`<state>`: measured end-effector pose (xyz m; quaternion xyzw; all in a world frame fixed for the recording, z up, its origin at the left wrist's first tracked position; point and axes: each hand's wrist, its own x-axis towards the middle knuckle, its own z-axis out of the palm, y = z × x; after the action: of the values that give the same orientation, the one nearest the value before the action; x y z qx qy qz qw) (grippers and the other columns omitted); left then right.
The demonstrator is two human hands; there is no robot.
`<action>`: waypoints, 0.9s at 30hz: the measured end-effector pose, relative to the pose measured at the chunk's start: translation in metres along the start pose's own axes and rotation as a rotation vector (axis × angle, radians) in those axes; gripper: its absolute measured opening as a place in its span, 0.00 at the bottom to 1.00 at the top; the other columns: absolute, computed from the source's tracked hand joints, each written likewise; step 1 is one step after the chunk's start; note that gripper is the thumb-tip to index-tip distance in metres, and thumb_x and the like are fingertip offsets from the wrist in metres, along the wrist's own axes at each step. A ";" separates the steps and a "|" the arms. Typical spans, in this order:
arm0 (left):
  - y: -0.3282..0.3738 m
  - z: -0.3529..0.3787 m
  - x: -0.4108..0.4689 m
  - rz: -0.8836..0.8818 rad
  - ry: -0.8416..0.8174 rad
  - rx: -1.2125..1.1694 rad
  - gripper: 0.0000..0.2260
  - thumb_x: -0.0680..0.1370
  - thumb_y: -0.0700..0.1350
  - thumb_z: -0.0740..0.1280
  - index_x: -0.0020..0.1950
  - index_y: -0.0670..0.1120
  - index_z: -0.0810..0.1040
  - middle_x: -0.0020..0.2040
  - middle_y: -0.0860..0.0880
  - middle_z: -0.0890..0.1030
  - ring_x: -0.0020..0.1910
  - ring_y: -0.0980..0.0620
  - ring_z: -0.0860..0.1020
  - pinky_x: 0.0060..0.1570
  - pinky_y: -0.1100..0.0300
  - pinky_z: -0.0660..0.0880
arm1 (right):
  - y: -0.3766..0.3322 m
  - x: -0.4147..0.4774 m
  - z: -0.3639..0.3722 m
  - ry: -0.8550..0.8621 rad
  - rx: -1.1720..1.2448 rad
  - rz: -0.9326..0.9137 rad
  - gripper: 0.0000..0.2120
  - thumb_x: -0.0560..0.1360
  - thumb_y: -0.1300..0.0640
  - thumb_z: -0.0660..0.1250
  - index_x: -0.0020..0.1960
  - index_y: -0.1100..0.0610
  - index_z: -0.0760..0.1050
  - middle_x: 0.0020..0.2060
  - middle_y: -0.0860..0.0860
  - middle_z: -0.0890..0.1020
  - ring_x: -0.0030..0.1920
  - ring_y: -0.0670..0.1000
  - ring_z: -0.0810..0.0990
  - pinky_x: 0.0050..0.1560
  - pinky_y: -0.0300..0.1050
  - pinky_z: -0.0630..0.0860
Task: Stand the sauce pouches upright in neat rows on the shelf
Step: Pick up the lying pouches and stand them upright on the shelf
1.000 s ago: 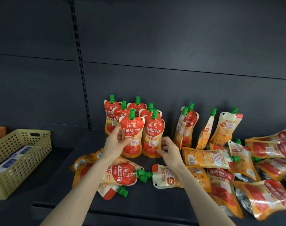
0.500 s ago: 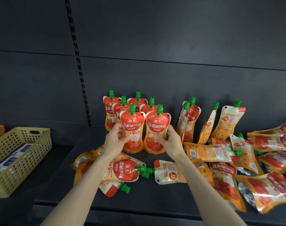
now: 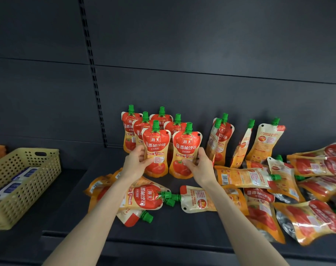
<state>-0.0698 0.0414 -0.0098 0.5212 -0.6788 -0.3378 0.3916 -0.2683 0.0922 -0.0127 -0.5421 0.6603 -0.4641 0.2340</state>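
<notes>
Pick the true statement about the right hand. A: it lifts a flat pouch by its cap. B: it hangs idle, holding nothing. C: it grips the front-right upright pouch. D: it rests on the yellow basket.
C: the right hand curls round the side of the front-right upright pouch, while the left hand grips the front-left upright pouch.

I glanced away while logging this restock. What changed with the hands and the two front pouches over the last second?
The right hand rose from the foot of the right front pouch and now grips its side. The left hand kept its hold on the left front pouch. The upright pouches behind, the lying pouches and the basket stayed put.
</notes>
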 end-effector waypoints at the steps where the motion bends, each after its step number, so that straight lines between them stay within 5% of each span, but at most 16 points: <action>1: 0.000 0.000 -0.001 -0.009 -0.011 0.020 0.16 0.75 0.40 0.68 0.61 0.42 0.70 0.59 0.44 0.78 0.58 0.46 0.77 0.56 0.54 0.74 | 0.000 0.000 0.001 0.003 -0.012 0.010 0.21 0.75 0.55 0.67 0.65 0.57 0.65 0.62 0.53 0.76 0.63 0.53 0.75 0.60 0.49 0.74; 8: 0.005 -0.014 -0.024 -0.040 0.016 0.377 0.20 0.75 0.51 0.67 0.64 0.44 0.72 0.62 0.46 0.77 0.61 0.47 0.75 0.59 0.51 0.72 | 0.001 -0.022 0.000 0.122 -0.085 0.020 0.29 0.73 0.51 0.70 0.69 0.55 0.62 0.66 0.52 0.71 0.65 0.52 0.72 0.61 0.52 0.75; 11: 0.006 -0.033 -0.053 -0.002 0.000 0.479 0.21 0.76 0.56 0.65 0.65 0.46 0.72 0.62 0.48 0.77 0.60 0.49 0.75 0.57 0.53 0.73 | -0.002 -0.048 -0.003 0.160 -0.072 -0.041 0.22 0.74 0.52 0.69 0.65 0.55 0.67 0.62 0.50 0.73 0.57 0.47 0.75 0.57 0.47 0.77; 16: -0.007 -0.062 -0.089 -0.019 -0.173 0.894 0.28 0.75 0.65 0.56 0.68 0.50 0.68 0.68 0.49 0.71 0.68 0.47 0.67 0.64 0.49 0.64 | -0.011 -0.089 0.012 -0.128 0.009 -0.080 0.12 0.75 0.52 0.68 0.56 0.56 0.75 0.48 0.47 0.81 0.49 0.45 0.79 0.45 0.32 0.75; 21: -0.016 -0.068 -0.094 0.006 -0.223 0.840 0.30 0.72 0.68 0.61 0.66 0.50 0.71 0.63 0.50 0.70 0.65 0.48 0.65 0.62 0.51 0.63 | -0.008 -0.099 0.037 -0.185 -0.215 -0.147 0.17 0.72 0.46 0.69 0.57 0.53 0.74 0.52 0.48 0.77 0.55 0.49 0.72 0.57 0.48 0.71; 27: -0.015 -0.068 -0.108 0.076 -0.138 0.468 0.18 0.65 0.64 0.71 0.43 0.53 0.73 0.43 0.58 0.78 0.44 0.57 0.78 0.44 0.57 0.73 | -0.018 -0.102 0.033 -0.156 0.145 -0.109 0.21 0.69 0.57 0.74 0.58 0.50 0.71 0.53 0.45 0.75 0.54 0.43 0.75 0.51 0.36 0.73</action>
<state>0.0130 0.1392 -0.0101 0.5476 -0.7827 -0.1914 0.2255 -0.2018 0.1760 -0.0319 -0.5933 0.5745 -0.4788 0.2978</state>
